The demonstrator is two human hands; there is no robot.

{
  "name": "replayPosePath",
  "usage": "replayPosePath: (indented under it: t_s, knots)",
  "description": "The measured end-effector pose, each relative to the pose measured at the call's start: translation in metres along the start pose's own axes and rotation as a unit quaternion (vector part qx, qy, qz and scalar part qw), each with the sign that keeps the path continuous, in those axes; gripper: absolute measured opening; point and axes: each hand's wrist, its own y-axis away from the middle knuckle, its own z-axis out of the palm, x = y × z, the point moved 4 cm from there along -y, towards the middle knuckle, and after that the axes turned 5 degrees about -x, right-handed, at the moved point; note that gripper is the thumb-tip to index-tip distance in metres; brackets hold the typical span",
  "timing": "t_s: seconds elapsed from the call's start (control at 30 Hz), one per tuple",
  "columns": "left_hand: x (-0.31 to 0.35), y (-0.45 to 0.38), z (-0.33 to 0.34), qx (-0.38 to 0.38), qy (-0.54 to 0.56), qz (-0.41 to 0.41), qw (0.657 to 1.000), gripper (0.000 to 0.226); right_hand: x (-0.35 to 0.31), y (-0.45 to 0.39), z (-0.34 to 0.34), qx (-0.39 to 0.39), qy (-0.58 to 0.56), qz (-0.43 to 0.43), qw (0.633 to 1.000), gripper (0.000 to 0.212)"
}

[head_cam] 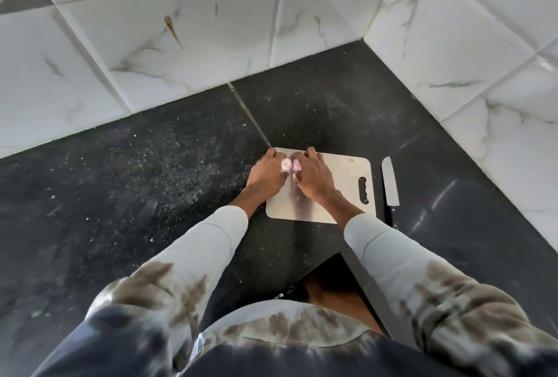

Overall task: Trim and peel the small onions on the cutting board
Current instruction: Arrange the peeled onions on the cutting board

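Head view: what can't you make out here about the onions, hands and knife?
- Onions: small pink pieces between both hands; count and how far peeled too small to tell.
- Left hand and right hand: fingertips hidden behind the hands' backs.
- Knife: handle lost against the dark counter beside the cutting board.
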Motion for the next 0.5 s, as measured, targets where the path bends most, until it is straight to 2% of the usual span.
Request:
replayPosePath:
  t_s: [0.13, 0.3, 0.5]
  knots:
    - [-0.014, 0.002, 0.003, 0.022, 0.002, -0.019, 1.0, 0.033, -0.004, 0.004, -0.001, 0.024, -0.073, -0.019, 0.997, 0.034]
    - [-0.015, 0.0, 0.006, 0.039, 0.001, -0.025, 0.999, 0.027, 0.025, 0.024, -0.015, 0.039, -0.287, 0.044, 0.956, 0.037]
    - [0.014, 0.004, 0.02, 0.02, 0.0, 0.03, 0.999, 0.024, 0.08, 0.052, -0.017, 0.059, -0.357, 0.07, 0.93, 0.043]
